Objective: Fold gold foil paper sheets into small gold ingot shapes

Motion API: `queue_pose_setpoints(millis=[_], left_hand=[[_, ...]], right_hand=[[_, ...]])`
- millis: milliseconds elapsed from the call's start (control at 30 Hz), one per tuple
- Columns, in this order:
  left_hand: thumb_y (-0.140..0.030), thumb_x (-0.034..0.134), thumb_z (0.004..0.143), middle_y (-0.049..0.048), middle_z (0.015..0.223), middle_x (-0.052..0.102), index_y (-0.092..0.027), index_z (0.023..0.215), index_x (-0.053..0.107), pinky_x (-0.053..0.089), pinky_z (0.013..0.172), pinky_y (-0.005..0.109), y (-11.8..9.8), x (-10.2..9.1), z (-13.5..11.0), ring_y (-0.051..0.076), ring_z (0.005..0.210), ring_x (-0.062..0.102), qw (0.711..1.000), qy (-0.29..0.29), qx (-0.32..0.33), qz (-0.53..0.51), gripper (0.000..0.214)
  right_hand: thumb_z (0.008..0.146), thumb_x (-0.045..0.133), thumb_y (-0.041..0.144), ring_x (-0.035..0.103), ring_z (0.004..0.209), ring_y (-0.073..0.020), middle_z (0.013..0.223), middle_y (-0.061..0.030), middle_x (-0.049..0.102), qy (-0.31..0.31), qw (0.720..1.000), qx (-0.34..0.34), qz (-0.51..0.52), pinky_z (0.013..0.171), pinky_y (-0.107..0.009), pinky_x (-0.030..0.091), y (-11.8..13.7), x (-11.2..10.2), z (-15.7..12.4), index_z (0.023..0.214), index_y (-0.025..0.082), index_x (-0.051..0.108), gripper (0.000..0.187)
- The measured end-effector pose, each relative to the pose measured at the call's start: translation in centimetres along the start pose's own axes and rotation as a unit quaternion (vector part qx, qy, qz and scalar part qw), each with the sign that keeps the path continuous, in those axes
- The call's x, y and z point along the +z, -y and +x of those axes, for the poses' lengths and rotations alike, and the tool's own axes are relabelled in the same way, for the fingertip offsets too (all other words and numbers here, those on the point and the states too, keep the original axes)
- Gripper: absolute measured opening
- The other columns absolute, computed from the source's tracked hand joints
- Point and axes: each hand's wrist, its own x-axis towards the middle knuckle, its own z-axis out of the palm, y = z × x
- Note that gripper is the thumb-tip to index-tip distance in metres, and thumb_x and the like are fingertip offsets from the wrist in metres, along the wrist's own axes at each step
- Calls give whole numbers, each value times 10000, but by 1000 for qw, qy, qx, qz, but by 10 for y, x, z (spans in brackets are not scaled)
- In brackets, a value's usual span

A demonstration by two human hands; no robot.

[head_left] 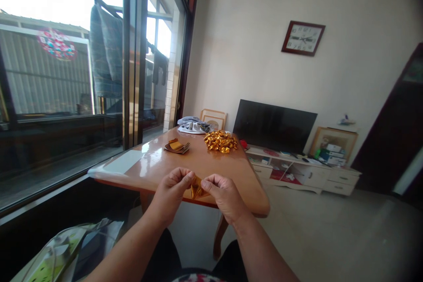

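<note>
Between my two hands is a partly folded piece of shiny gold paper [197,188], held up just over the near edge of the wooden table. My left hand [174,189] pinches its left side between thumb and fingers. On the other side my right hand [224,194] grips it the same way, thumb on top. Farther back on the table lies a stack of flat gold paper sheets [177,146]. To the right of that stack rises a heap of folded gold paper pieces [220,141].
The wooden table [155,167] has folded clothes [194,125] at its far end. A white cabinet [313,175] with a television [274,124] stands beyond on the right. Windows [59,75] line the left. Bags [76,246] lie low at the left.
</note>
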Motion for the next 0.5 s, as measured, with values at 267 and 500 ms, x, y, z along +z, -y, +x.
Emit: queue_pose_setpoints(millis=[267, 500], left_hand=[[-430, 682, 877, 8, 763, 628, -163, 842, 620, 442, 690, 256, 5, -6, 4, 135, 711, 562, 999, -35, -7, -17, 276], [-427, 742, 809, 64, 1023, 720, -222, 1081, 724, 485, 854, 320, -8, -8, 6, 223, 970, 639, 974, 6, 72, 214, 341]], right_hand=[[868, 677, 354, 540, 728, -140, 773, -5, 652, -14, 999, -18, -32, 723, -257, 429, 0, -9, 1, 845, 152, 708, 206], [868, 652, 348, 493, 668, -126, 718, 14, 607, 6, 988, -23, -149, 660, -244, 412, 11, -17, 1, 801, 160, 691, 204]])
